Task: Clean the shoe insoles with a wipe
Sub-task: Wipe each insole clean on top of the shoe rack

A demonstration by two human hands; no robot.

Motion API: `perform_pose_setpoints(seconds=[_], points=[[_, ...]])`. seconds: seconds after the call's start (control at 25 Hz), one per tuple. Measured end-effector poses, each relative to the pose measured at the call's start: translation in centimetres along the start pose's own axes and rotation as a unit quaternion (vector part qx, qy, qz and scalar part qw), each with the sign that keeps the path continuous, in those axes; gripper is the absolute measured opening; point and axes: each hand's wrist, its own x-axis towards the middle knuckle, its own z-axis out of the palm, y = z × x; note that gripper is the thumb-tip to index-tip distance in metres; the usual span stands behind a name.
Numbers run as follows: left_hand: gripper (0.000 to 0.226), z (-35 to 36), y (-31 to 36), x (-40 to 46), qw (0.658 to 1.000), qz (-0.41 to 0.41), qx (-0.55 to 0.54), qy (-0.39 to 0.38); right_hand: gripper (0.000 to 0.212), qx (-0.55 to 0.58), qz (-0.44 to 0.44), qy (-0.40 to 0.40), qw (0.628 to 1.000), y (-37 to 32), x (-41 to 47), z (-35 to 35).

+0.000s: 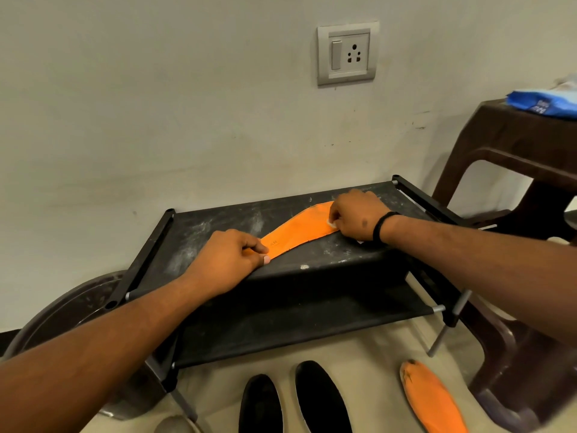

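An orange insole (299,228) lies across the top of a black shoe rack (343,257). My left hand (228,260) pinches its heel end at the left. My right hand (357,215) is curled over its toe end and holds a small white wipe (331,224), of which only an edge shows under the fingers. A second orange insole (432,398) lies on the floor at the lower right.
Two black shoes (293,401) sit on the floor in front of the rack. A brown plastic stool (512,170) stands at the right with a blue wipes pack (543,103) on top. A round metal tray (62,310) leans at the left. A wall socket (348,53) is above.
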Motion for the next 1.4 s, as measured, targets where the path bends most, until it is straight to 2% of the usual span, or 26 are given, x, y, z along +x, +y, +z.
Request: perform_pose_setpoints(seconds=[0.08,0.12,0.32,0.36,0.44,0.52,0.68,0.72,0.88,0.96,1.04,1.12,1.32,1.4], points=[[0.019,0.0,0.1,-0.1,1.0,0.001,0.006,0.0,0.022,-0.06,0.05,0.012,0.997,0.7,0.7,-0.3],[0.019,-0.1,0.0,-0.1,1.0,0.001,0.007,0.0,0.02,-0.074,0.047,0.011,0.996,0.3,0.8,-0.2],[0.02,-0.1,0.1,0.0,1.0,0.005,0.005,-0.001,0.023,0.035,-0.087,0.003,0.996,-3.4,0.1,1.1],[0.02,-0.1,0.1,0.0,1.0,0.004,0.006,-0.001,0.023,0.006,-0.075,0.01,0.997,-2.9,0.6,1.0],[0.02,-0.1,0.1,0.0,1.0,0.003,0.008,0.0,0.022,-0.072,0.004,0.025,0.997,-1.2,2.0,0.7],[0.02,-0.1,0.1,-0.1,1.0,0.002,0.007,0.0,0.021,-0.07,0.066,0.027,0.995,-0.7,2.7,0.5],[0.02,-0.2,0.1,-0.2,1.0,0.002,0.003,-0.005,0.021,0.029,-0.05,-0.004,0.998,-3.8,2.2,1.2],[0.02,-0.2,0.1,-0.2,1.0,0.004,0.004,-0.005,0.022,0.043,-0.048,-0.006,0.998,-3.4,2.2,1.2],[0.02,-0.1,0.4,-0.2,1.0,0.008,0.005,-0.003,0.022,-0.009,0.085,0.024,0.996,-0.6,3.3,0.7],[0.02,-0.1,0.3,-0.2,1.0,0.006,0.005,-0.002,0.02,-0.03,0.053,0.026,0.998,-2.0,3.2,1.0],[0.019,-0.1,0.2,-0.1,1.0,0.003,0.005,-0.004,0.022,0.023,-0.022,0.015,0.999,-4.1,2.9,1.6],[0.019,-0.2,0.2,0.0,1.0,0.002,0.005,-0.004,0.024,0.054,-0.043,0.0,0.998,-4.0,3.1,1.6],[0.018,-0.2,0.4,-0.1,1.0,0.002,0.001,-0.003,0.023,-0.036,0.11,0.039,0.993,0.3,4.6,0.9],[0.016,-0.1,0.2,0.1,1.0,-0.002,0.001,-0.001,0.023,-0.009,0.099,0.044,0.994,-0.6,4.8,1.2]])
